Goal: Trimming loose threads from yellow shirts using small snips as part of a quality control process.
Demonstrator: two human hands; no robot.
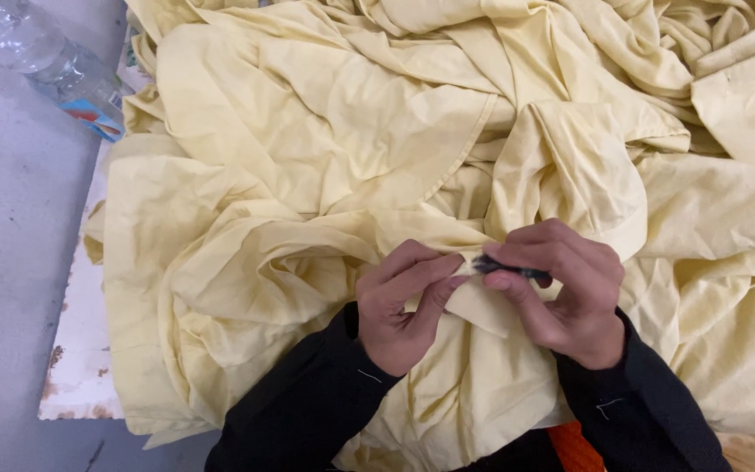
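Note:
A big heap of pale yellow cloth (325, 131) covers most of the view, crumpled in many folds. My left hand (399, 301) pinches a small fold of this cloth between thumb and fingers at lower centre. Right beside it, my right hand (565, 293) grips a small dark tool (510, 269), its tip touching the pinched fold. Both wrists wear black sleeves.
A clear plastic bottle (41, 57) lies at the top left on the grey floor (10, 262). Under the cloth's left edge shows a white board with worn, rusty edges (76, 350). Something orange (574, 446) peeks out at the bottom between my arms.

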